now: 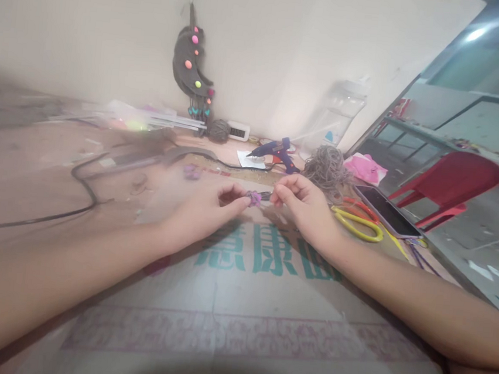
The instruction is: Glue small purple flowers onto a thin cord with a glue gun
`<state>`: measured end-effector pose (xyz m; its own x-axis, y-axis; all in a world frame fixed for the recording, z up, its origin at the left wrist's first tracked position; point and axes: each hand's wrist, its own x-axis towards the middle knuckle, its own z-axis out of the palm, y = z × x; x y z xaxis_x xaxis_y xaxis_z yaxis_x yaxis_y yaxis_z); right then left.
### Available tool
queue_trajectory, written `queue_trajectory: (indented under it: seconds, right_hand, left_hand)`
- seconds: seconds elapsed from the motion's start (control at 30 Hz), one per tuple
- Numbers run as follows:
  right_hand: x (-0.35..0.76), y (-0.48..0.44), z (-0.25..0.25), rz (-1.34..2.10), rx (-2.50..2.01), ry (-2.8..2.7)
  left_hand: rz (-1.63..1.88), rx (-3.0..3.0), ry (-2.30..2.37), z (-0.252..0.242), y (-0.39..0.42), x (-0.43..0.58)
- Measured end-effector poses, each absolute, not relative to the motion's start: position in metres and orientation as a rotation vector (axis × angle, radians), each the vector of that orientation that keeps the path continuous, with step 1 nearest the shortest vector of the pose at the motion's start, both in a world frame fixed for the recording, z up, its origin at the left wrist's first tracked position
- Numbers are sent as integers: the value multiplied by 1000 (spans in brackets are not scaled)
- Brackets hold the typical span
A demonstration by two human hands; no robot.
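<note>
Between the thumb and fingers of my left hand point(226, 201) is a small purple flower-shaped piece point(255, 199). Dark grey yarn strands point(265, 195) run from it to the right. My right hand point(299, 197) is closed in a pinch at the far end of these strands; its fingertips partly hide what they grip. Both hands are just above a cardboard sheet point(239, 295) with green printed characters. A second, blurred purple piece point(192, 171) lies behind my left hand.
Behind the hands are a blue glue gun point(275, 149), a tangle of grey yarn point(328, 168) and a clear bottle point(343, 111). Yellow-handled scissors point(358, 225) and a phone point(388, 211) lie right. A black cable point(84, 183) crosses the left; a moon-shaped hanging point(186, 57) is on the wall.
</note>
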<state>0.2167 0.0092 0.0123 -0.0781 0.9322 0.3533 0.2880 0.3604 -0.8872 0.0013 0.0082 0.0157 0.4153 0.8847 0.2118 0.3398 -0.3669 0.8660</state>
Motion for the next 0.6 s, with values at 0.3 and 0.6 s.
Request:
queue_trajectory:
  seconds: [0.3, 0.6]
  right_hand:
    - [236, 33, 6, 714, -1015, -1586]
    - [234, 30, 2, 723, -1027, -1659]
  left_hand:
    - [917, 1899, 1029, 12, 10, 1]
    - [904, 1890, 1035, 13, 10, 3]
